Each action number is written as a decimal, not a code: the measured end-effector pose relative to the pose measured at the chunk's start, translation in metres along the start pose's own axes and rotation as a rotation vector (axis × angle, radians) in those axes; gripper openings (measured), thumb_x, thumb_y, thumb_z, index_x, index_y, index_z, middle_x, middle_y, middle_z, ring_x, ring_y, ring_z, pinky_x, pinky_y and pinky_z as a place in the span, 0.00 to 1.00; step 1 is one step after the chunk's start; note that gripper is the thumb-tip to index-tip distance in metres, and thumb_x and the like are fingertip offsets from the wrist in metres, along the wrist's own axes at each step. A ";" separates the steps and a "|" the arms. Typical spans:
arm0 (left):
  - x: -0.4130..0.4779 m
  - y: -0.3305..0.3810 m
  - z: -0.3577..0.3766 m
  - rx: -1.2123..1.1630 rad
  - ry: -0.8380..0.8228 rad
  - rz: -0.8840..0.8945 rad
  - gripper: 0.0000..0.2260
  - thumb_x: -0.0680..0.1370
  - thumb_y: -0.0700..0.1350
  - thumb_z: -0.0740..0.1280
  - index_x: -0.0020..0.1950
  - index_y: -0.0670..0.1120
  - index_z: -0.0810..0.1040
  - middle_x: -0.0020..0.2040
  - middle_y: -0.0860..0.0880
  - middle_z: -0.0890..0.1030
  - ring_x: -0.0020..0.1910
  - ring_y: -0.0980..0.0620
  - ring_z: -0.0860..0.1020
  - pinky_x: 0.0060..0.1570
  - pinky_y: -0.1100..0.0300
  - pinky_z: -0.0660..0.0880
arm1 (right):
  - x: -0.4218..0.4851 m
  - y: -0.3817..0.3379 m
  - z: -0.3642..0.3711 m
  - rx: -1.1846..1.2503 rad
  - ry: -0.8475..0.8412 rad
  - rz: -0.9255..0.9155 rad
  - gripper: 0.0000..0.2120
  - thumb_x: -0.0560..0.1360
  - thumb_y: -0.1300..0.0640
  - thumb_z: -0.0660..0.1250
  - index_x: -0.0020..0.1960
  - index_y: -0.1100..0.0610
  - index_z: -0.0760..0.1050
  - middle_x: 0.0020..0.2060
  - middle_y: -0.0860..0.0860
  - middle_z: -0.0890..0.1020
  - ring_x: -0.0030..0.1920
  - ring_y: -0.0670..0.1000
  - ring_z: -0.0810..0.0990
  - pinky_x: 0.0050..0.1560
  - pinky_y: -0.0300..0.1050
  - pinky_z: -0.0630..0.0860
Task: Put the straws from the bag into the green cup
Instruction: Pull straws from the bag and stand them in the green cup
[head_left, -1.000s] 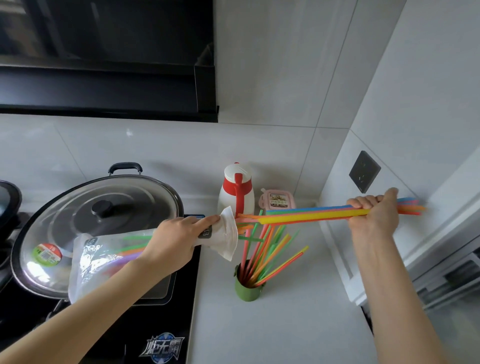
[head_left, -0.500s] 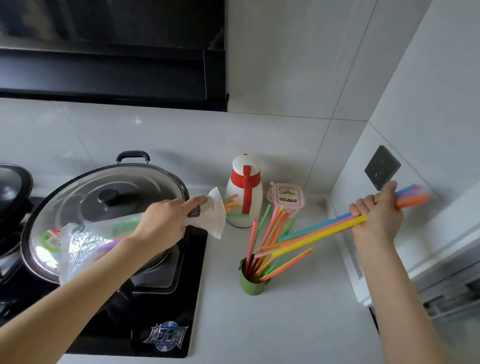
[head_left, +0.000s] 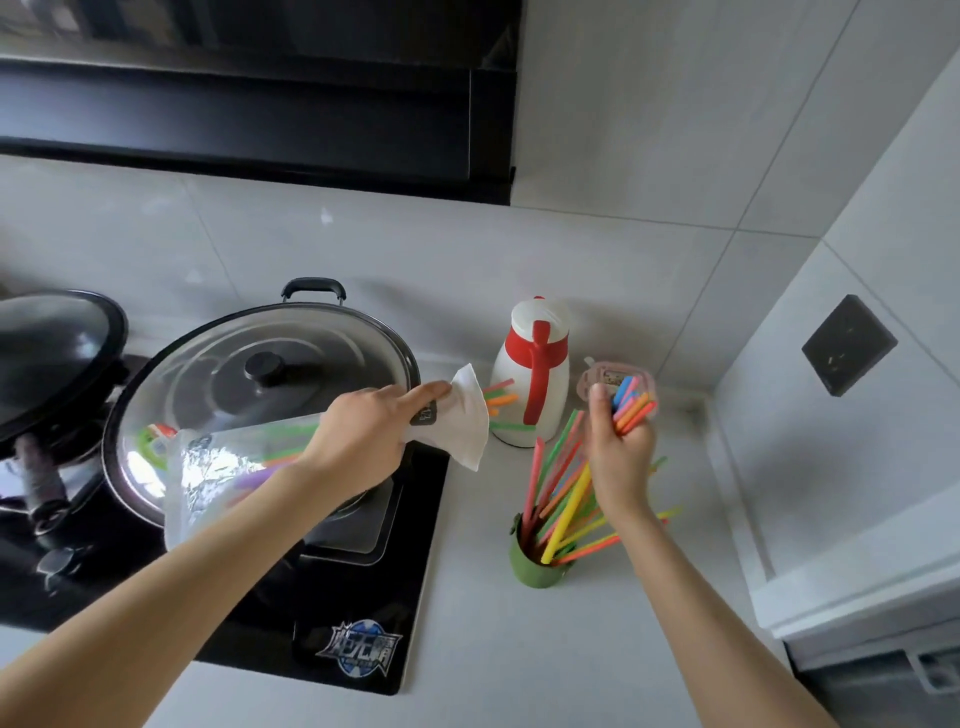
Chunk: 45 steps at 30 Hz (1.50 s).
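Looking down past both forearms, I see the stove (head_left: 322, 597) nearest on the left, black glass with a blue logo at its front edge, and pale counter (head_left: 519, 649) to its right. On that counter stands the green cup (head_left: 535, 564), upright and already packed with straws (head_left: 558, 499) that fan out up and to the right. My right hand (head_left: 621, 457) sits directly above the cup, fingers curled tight around a bundle (head_left: 631, 408) of blue, pink, orange and yellow straws; their top ends poke out above the fist, and a yellow one runs down from under the hand into the cup's mouth. My left hand (head_left: 363, 439) is over the stove's right side, closed around the neck of the bag (head_left: 223, 478), thumb and forefinger pinching its white top flap (head_left: 470, 423). The clear bag trails back toward my left elbow with more straws inside, and a few green and orange ends stick out past the flap. Behind the bag sits a big pan with a steel lid (head_left: 260, 395), and a dark lid (head_left: 57, 358) is at the far left. Farther back, against the tiled wall, stand a white and red jug (head_left: 532, 374) and a small pink box (head_left: 602, 376), partly hidden by my right fingers. A dark socket (head_left: 849, 345) is on the right wall.
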<state>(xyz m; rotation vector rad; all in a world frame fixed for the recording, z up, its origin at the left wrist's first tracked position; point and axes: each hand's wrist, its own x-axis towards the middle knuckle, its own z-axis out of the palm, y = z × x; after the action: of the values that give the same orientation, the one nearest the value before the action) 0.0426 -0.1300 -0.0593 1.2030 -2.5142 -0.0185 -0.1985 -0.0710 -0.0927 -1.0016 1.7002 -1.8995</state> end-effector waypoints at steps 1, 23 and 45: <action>0.000 0.000 0.000 0.001 0.003 -0.001 0.33 0.64 0.33 0.69 0.64 0.56 0.66 0.42 0.45 0.82 0.36 0.38 0.78 0.31 0.52 0.75 | -0.002 0.005 0.002 -0.005 -0.011 -0.002 0.19 0.76 0.55 0.65 0.30 0.61 0.66 0.26 0.53 0.66 0.26 0.43 0.65 0.28 0.41 0.64; 0.000 0.011 0.000 -0.032 0.009 0.068 0.36 0.62 0.33 0.73 0.62 0.57 0.62 0.40 0.45 0.82 0.32 0.38 0.78 0.28 0.55 0.74 | 0.000 0.005 -0.018 -0.278 -0.342 0.219 0.11 0.76 0.56 0.65 0.41 0.63 0.78 0.34 0.55 0.83 0.38 0.56 0.82 0.51 0.56 0.78; 0.000 0.034 -0.011 -0.011 0.066 0.197 0.37 0.58 0.30 0.73 0.62 0.52 0.69 0.35 0.47 0.81 0.27 0.41 0.77 0.26 0.60 0.68 | -0.039 -0.048 -0.045 -0.026 -0.306 0.130 0.10 0.79 0.52 0.59 0.56 0.50 0.76 0.53 0.51 0.82 0.55 0.46 0.80 0.55 0.38 0.76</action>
<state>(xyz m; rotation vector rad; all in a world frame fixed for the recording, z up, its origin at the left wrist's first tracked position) 0.0207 -0.1066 -0.0433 0.9308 -2.5592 0.0552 -0.1974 -0.0038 -0.0554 -1.0989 1.5738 -1.5561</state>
